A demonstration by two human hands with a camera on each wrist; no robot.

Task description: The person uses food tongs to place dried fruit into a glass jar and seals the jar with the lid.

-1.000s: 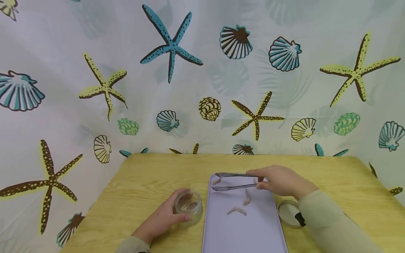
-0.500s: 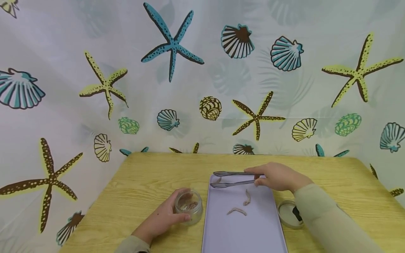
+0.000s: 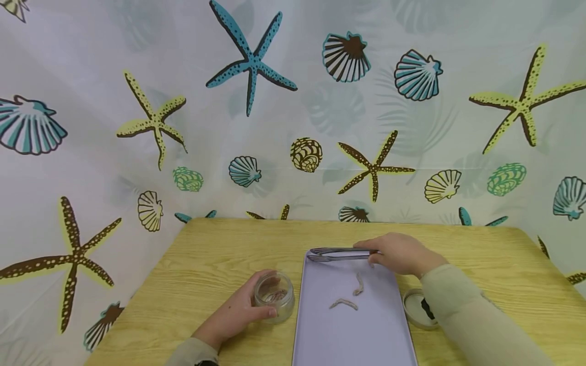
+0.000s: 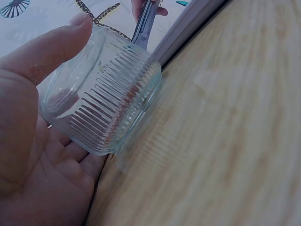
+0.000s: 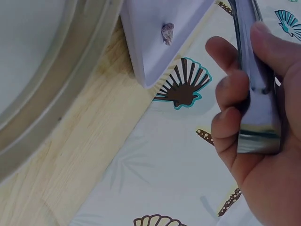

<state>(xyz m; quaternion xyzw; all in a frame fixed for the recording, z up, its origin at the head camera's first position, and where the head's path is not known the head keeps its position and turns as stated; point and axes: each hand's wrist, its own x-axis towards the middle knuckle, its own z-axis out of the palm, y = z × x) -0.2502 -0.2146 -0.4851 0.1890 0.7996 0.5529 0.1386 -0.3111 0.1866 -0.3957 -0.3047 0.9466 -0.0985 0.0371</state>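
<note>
My left hand (image 3: 238, 312) grips a clear glass jar (image 3: 285, 306) on the table, left of the tray. Reddish-brown bits show through the ribbed side of the jar (image 4: 108, 89) in the left wrist view. Metal tongs (image 3: 343, 258) are in my right hand (image 3: 405, 255), fingers wrapped round the handle end in the right wrist view. Their tips lie over the tray's far left corner, drawn nearly together; whatever is between them is hidden. One curled brownish strip (image 3: 358, 285) and another bent strip (image 3: 343, 303) lie mid-tray. A small brownish piece (image 5: 167, 34) shows near a tray corner.
The pale lilac tray (image 3: 352, 340) has a raised rim and stands on a wood-grain table (image 3: 229, 244). A round lid (image 3: 415, 311) lies right of the tray, close to my right forearm. Behind the table hangs a curtain (image 3: 284, 203) printed with shells and starfish.
The tongs have moved slightly back and their arms have closed toward each other at the far left corner. The strip seen there earlier is now covered. My left hand keeps its hold on the jar.
</note>
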